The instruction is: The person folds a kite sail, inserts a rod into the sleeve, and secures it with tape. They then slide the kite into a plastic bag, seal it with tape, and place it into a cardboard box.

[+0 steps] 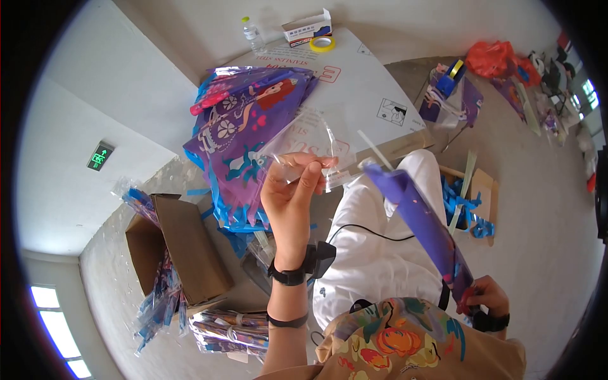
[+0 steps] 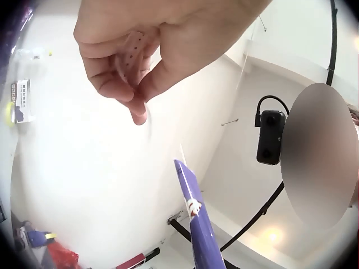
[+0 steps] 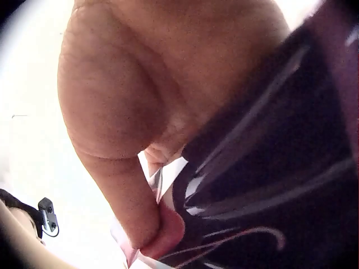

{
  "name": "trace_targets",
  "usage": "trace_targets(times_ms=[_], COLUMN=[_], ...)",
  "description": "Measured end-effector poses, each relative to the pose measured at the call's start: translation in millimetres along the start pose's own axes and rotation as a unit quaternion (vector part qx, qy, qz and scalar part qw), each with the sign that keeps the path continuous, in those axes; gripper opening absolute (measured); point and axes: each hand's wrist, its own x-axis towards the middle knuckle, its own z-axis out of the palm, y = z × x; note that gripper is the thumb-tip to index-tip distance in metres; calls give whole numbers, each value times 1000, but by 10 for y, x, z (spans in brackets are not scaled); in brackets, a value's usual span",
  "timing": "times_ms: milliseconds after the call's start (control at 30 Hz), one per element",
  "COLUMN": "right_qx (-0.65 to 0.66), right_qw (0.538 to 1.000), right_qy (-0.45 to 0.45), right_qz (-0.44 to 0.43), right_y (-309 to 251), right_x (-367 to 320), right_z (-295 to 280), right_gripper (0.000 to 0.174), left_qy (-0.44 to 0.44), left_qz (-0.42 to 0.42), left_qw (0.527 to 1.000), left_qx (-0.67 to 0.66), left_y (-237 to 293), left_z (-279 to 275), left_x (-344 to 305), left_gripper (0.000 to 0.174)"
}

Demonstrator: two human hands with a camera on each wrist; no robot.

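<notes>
Between thumb and fingers my left hand [image 1: 286, 199] pinches a clear plastic bag [image 1: 303, 136], raised over my lap. In the left wrist view a dotted strip of the bag [image 2: 133, 51] shows inside the curled fingers. Low on the right, my right hand [image 1: 486, 295] grips the lower end of a rolled-up purple kite [image 1: 419, 212]. The roll slants up across my leg, and a thin pale rod [image 1: 375, 149] shows by its upper end. Close up in the right wrist view, the thumb [image 3: 126, 190] presses against the glossy dark roll [image 3: 275, 162].
Mermaid-printed kites with blue tails [image 1: 237, 136] lie stacked on a printed white board [image 1: 354, 82]. Behind stand a bottle [image 1: 253, 35], a small box [image 1: 307, 28] and yellow tape [image 1: 322, 44]. Cardboard boxes [image 1: 196, 253] flank my legs; wrapped bundles [image 1: 231, 330] lie at lower left.
</notes>
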Motion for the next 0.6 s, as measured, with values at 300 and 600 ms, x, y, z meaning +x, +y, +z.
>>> trace_targets(times_ms=[300, 600], right_qx=[-83, -52], right_qw=[995, 997], right_qy=[-22, -52], right_qz=[46, 28], right_y=[-158, -28], right_x=[133, 121], right_z=[107, 18], right_gripper=[20, 21], left_qy=[54, 1], left_qz=[66, 87], left_qw=[986, 968], left_qx=[145, 236], left_y=[22, -54], left_z=[98, -77], left_x=[-44, -81], left_gripper=[28, 29])
